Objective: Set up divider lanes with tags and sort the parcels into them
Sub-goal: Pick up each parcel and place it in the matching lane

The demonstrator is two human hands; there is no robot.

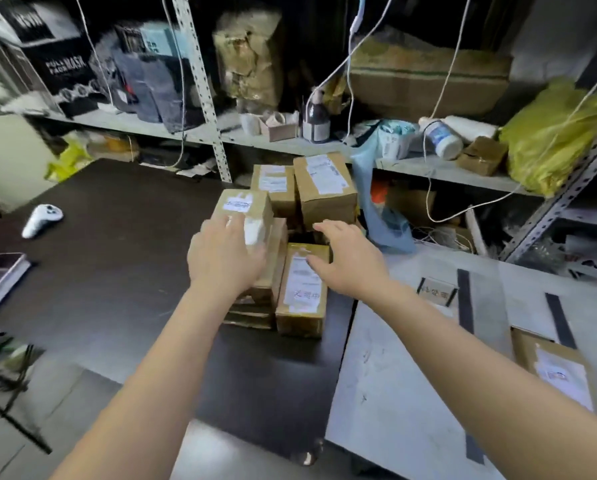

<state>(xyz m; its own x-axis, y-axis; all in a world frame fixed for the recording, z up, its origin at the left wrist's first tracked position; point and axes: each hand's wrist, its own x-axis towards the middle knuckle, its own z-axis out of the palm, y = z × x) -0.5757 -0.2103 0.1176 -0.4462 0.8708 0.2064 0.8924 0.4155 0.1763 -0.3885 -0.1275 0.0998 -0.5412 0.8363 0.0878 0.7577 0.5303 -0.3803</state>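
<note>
**Q:** Head view: where do the parcels stand, and what do the hands do?

**A:** The parcel pile [325, 192] stands on the dark table [117, 271]. The left hand [226, 254] lies on the top parcel [243, 206] at the pile's near-left corner, its fingers stretched forward and not visibly curled round the box. The right hand [349, 261] is spread wide over the front parcel [302, 289] at the pile's near edge (whether it touches cannot be told, as the frame is blurred).

**Q:** And the lanes?

**A:** To the right of the pile, on the white table [394, 375], two tape strips [465, 299] mark lanes. A tag [437, 292] stands just beside the strip nearer the pile. One sorted parcel [553, 372] lies by the farther strip; which lane holds it cannot be told.

**Q:** What could go wrong from here?

**A:** The top parcel sits high on loosely stacked boxes. A flat push, or a lift without a proper grip, would probably slide it off and topple its neighbours. A misread label would send a parcel into the wrong lane.
</note>
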